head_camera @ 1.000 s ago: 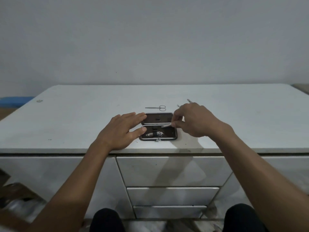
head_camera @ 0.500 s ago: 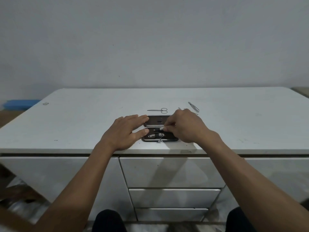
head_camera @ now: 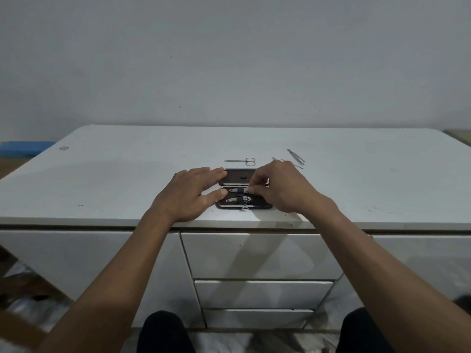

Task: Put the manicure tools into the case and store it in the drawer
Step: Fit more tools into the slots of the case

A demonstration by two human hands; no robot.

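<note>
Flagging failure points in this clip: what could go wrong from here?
1. The right hand pinches a thin tool at the case strap; it may slip out.
2. The case lies near the desk edge and could be pushed off.
3. Scissors and tweezers behind it could be forgotten.

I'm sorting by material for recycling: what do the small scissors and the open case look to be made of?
The small silver scissors look like bare polished metal: thin, grey and shiny against the white desk top. The open dark rectangular case seems to have a bright metal rim framing a matt dark lining, perhaps leather or leatherette; the picture is too small to tell.
</note>
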